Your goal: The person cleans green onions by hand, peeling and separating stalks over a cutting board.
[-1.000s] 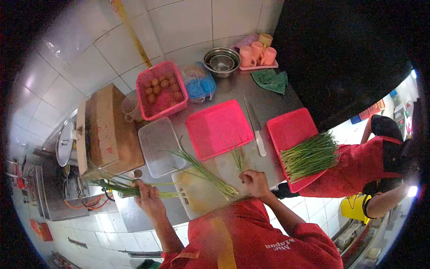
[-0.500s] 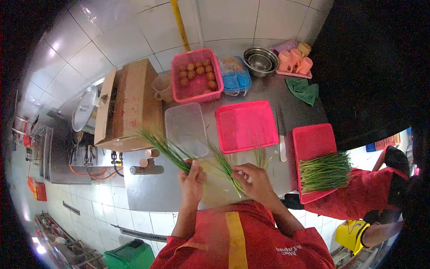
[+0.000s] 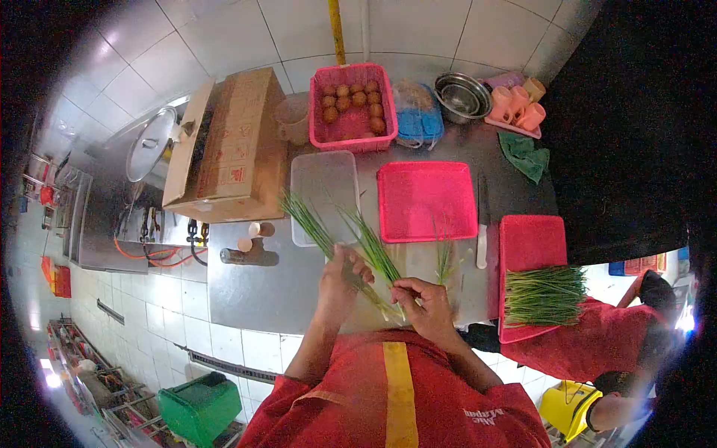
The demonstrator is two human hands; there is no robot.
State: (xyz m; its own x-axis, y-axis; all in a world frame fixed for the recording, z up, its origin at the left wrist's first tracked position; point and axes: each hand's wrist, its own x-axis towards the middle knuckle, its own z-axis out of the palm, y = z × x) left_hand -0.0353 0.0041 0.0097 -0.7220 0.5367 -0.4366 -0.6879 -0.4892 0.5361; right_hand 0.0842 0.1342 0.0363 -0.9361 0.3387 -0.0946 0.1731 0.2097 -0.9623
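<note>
Spread beneath everything, a steel tabletop [image 3: 295, 295]. From mid-view, toward ten o'clock, an open cardboard box [image 3: 243, 145]. Between three and four o'clock, a red tray [image 3: 532, 243] under a pile of spring onions [image 3: 545, 295]. Between two and three, a pink tray [image 3: 427, 201]; at twelve, a pink basket [image 3: 351, 140] of round brown items [image 3: 343, 103]; at ten, nearer than the box, a clear tub [image 3: 325, 194].

Held in the left hand [image 3: 341, 280], between six and seven o'clock, fingers curled around it: the left bunch [image 3: 308, 220], leaves toward eleven. At five, the right hand [image 3: 427, 302], fingers bent in, seemingly pinching the middle bunch [image 3: 379, 254] low down, root ends blurred. Just beyond the right hand, a small bunch [image 3: 444, 261]. At three, a white-handled knife [image 3: 482, 243] between the trays.
</note>
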